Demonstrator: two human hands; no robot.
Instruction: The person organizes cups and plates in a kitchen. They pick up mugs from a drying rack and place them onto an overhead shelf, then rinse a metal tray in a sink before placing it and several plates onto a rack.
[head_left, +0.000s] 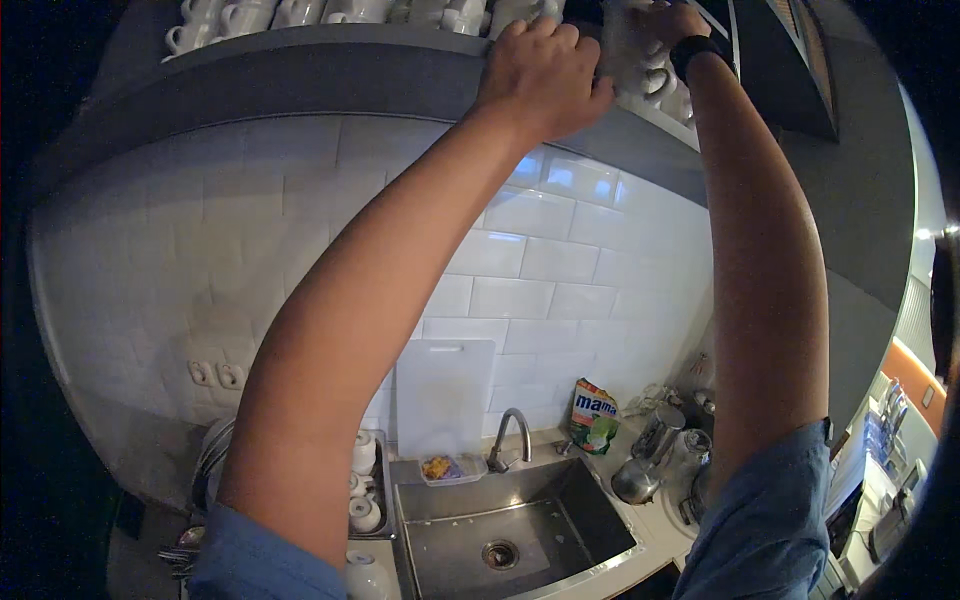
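Both my arms reach up to a grey shelf (400,62) along the top of the view. My left hand (548,78) is closed at the shelf's front edge, its fingers curled away from me; what they hold, if anything, is hidden. Beside it stands a white mug (464,16) in a row of several others. My right hand (672,24), with a black band (696,50) at the wrist, is further right at the same height. It is dark and partly hidden at the upper edge, next to pale cups; one white cup (656,84) shows its handle below it.
Below is a steel sink (460,545) with a curved faucet (514,430). A white cutting board (445,395) leans on the tiles. A green-and-white pouch (592,415) and glass jars (658,432) stand to the right. Cups (364,512) sit in a rack at left.
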